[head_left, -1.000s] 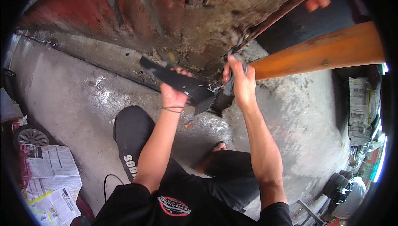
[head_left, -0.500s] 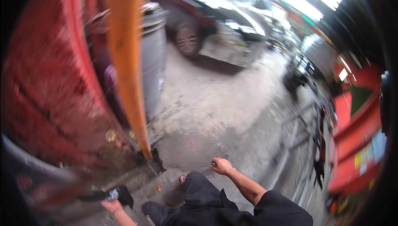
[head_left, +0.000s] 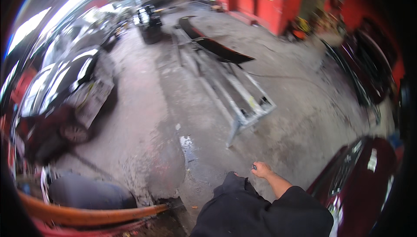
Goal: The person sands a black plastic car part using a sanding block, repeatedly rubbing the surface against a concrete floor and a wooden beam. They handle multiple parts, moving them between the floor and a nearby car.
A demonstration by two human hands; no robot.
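My right hand (head_left: 263, 170) is low at centre right, fingers closed around a small dark thing (head_left: 254, 167) that I cannot make out, held above the concrete floor beside my dark-clothed leg (head_left: 230, 189). My left hand is out of sight. Ahead stands a pale metal stand (head_left: 266, 110) with a long, curved black panel (head_left: 221, 51) on it. A glossy maroon car body part (head_left: 360, 180) is close on my right.
A dark car (head_left: 56, 98) with paper on it stands at left. An orange post (head_left: 95, 211) and a grey drum (head_left: 91, 193) are at lower left. Farther off are black bulky objects (head_left: 147, 26), a red wall (head_left: 282, 2) and another maroon panel (head_left: 365, 67).
The view has swung from the wall base, where both hands held dark pieces, toward the open garage. My left hand and its black piece left view; my right hand moved down and away from them.
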